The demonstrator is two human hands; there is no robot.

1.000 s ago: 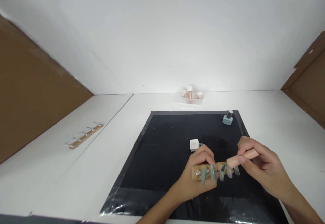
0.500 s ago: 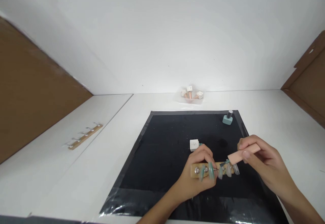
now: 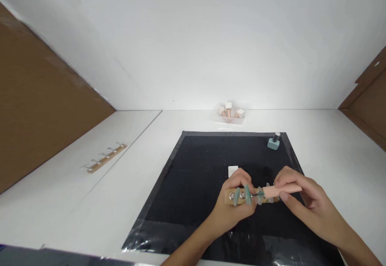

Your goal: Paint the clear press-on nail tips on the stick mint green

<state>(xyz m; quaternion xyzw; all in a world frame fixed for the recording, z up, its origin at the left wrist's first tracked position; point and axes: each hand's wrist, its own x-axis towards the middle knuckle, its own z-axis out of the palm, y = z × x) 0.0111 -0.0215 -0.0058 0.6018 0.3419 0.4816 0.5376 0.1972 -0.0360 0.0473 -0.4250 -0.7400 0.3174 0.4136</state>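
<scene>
My left hand is closed around a wooden nail display stand carrying several false nails. Two nails near its left end, such as this false nail, are coated green; those farther right look pale and clear. Pinched in my right hand is a nail polish brush with a peach cap handle. Its green-tipped bristles reach left over the stand, close to the second green nail; whether they touch it I cannot tell. Behind my left hand lies a white square bottle, partly hidden by my fingers.
A teal nail polish bottle with a dark cap stands on the black mat's back right corner. A clear tray with several bottles sits by the wall. Another wooden stand with clear nails lies at left.
My right hand has moved left and lowered the peach handle nearly level, bringing the brush tip toward the green nails. The stand is tilted slightly differently, and the whole view has shifted a little.
</scene>
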